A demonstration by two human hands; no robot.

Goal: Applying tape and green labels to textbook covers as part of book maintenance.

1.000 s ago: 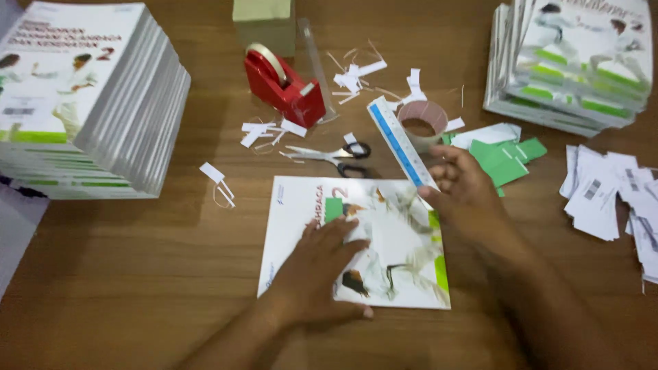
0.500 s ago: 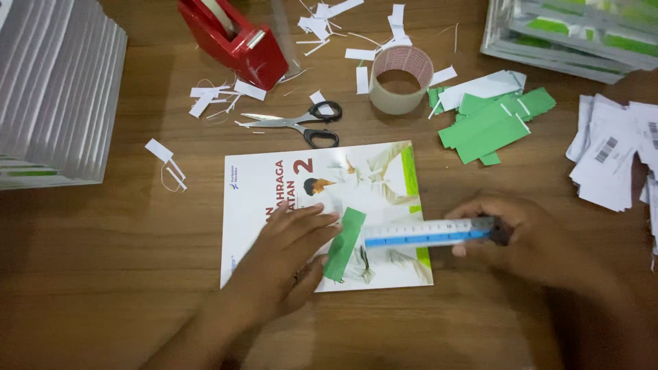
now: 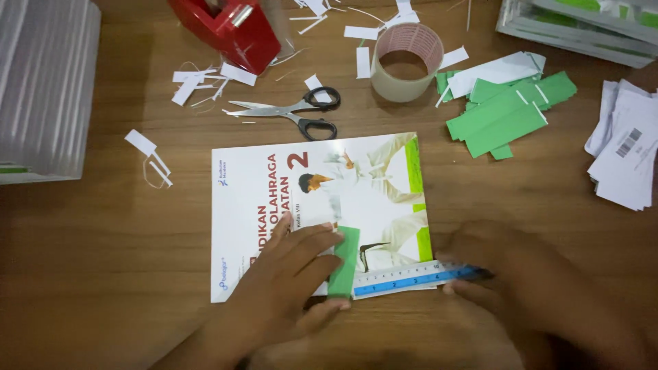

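Note:
A white and green book (image 3: 312, 199) lies flat on the wooden table (image 3: 103, 233). My left hand (image 3: 288, 288) rests on its cover, fingers spread, pressing a green paper strip (image 3: 345, 260) near the book's lower edge. My right hand (image 3: 521, 274) grips the right end of a blue and white ruler (image 3: 404, 278) that lies along the book's bottom edge, touching the green strip.
Scissors (image 3: 295, 113), a red tape dispenser (image 3: 229, 31) and a roll of clear tape (image 3: 406, 62) sit beyond the book among paper scraps. Green strips (image 3: 507, 113) lie at the right, white labels (image 3: 624, 157) at far right, book stacks at left (image 3: 44, 89) and top right (image 3: 582, 27).
The view moved closer to the book. The ruler slid down to the book's bottom edge, and my left hand stays on the green strip.

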